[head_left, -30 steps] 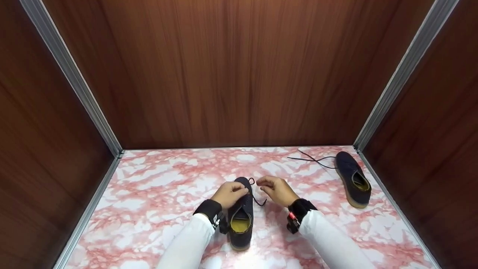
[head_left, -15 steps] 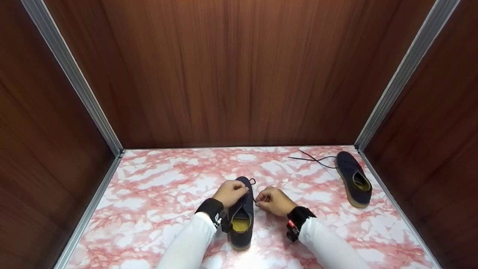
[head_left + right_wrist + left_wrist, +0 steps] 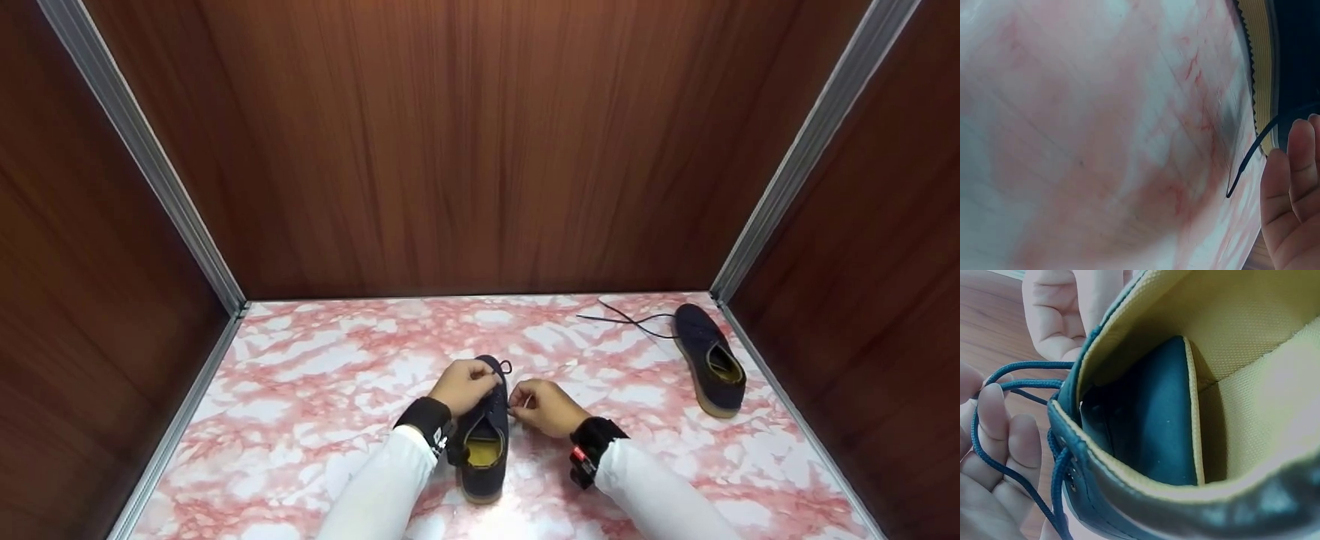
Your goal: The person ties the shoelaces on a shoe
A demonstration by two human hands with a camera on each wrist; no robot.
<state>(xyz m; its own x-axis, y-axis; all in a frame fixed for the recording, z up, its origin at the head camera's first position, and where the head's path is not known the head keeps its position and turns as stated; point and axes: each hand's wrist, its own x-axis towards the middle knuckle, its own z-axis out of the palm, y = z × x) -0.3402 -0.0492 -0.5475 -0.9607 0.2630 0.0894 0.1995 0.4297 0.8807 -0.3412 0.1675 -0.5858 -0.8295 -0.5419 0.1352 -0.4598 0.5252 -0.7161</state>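
Observation:
A dark navy lace-up shoe (image 3: 482,465) with yellow lining stands on the table, toe pointing away. Over its front, my left hand (image 3: 460,386) pinches the shoelace between thumb and fingers; in the left wrist view the lace (image 3: 1013,478) loops around those fingers (image 3: 992,417). Close against the shoe's right side, my right hand (image 3: 553,407) has thumb and forefinger together on the lace. Its loose tip (image 3: 1234,183) sticks out past the right fingers (image 3: 1276,185) in the right wrist view. A small lace loop (image 3: 506,367) shows beside the toe.
Another matching shoe (image 3: 709,360) stands at the far right by the side wall, its untied laces (image 3: 634,322) spread leftward. Brown wood-look panels (image 3: 480,150) with metal corner strips enclose the red-and-white marbled table (image 3: 337,420) at the back and sides.
My right hand has come down and left toward the shoe's side, its fingers closing on the loose lace. My left hand stays nearly in place over the shoe front.

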